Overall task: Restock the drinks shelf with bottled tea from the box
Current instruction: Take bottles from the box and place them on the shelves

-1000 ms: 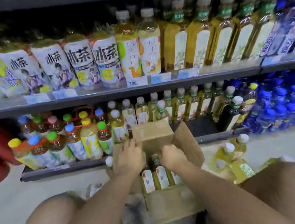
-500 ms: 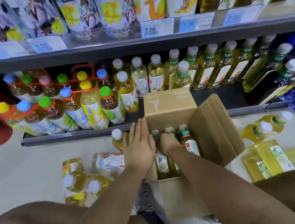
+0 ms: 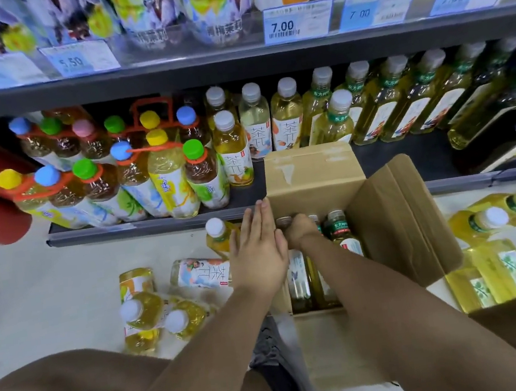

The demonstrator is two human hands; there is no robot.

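Low in the centre of the frame, an open brown cardboard box (image 3: 312, 175) stands on the pale floor (image 3: 50, 285) just in front of the dark bottom shelf (image 3: 156, 225). Its flaps are folded up and outward. Inside it stand clear plastic bottles of yellow-green tea (image 3: 340, 229) with green neck bands and white labels.

The right hand (image 3: 300, 230) reaches down into the box, fingers curled over the top of a pale-capped tea bottle (image 3: 284, 222) at the box's left side, grasping it. The left hand (image 3: 258, 250) lies flat against the outside of the box's left wall, fingers straight and together, holding nothing.

Just left of that hand, one white-capped bottle (image 3: 217, 236) stands on the floor. A white-labelled bottle (image 3: 201, 272) lies on its side near it. Lower left, a loose cluster of yellow bottles (image 3: 153, 309) lies on the floor. To the right of the box, more yellow-green bottles (image 3: 487, 222) lie scattered.

On the shelf behind the box stand rows of matching tea bottles (image 3: 286, 117). To their left are packs of bottles with coloured caps (image 3: 162, 168) in orange carriers. Blue-and-white price tags (image 3: 297, 21) line the shelf edge above. A grey shoe (image 3: 278, 371) shows between the bare knees at the bottom of the frame.
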